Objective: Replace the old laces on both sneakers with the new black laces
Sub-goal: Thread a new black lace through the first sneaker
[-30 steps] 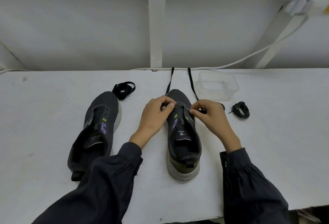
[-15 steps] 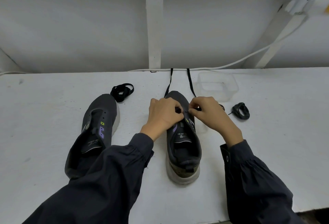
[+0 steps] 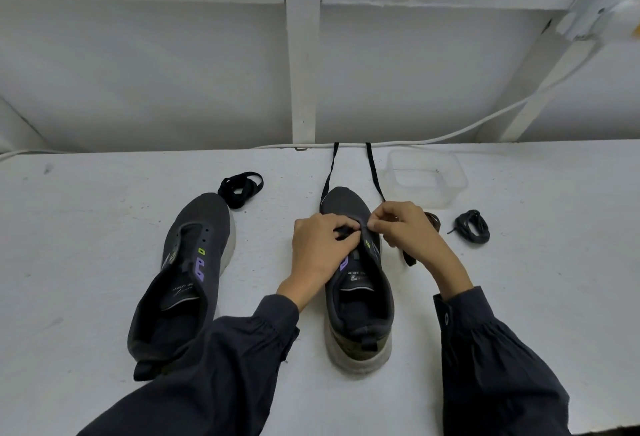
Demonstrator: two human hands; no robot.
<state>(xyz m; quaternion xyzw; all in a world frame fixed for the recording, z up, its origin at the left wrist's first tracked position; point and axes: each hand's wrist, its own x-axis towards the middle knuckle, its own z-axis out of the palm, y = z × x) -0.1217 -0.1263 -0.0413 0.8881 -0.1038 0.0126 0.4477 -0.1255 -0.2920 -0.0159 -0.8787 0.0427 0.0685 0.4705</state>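
Note:
Two dark grey sneakers lie on the white table, toes away from me. The left sneaker has bare eyelets. On the right sneaker a flat black lace comes out at the toe, and its two strands run back toward the wall. My left hand grips the upper edge at the front eyelets, fingers curled. My right hand pinches the lace at the eyelets, right beside the left fingers. A coiled flat black lace lies behind the left sneaker. A bundled dark lace lies to the right.
A clear plastic box stands behind the right sneaker near the wall. A brown lace end shows under my right wrist. A white cable runs along the table's back edge. My dark sleeves cover the near table.
Both hands have closed in together over the front eyelets of the right sneaker; the right hand's fingers moved left to meet the left hand. The sneakers stayed in place.

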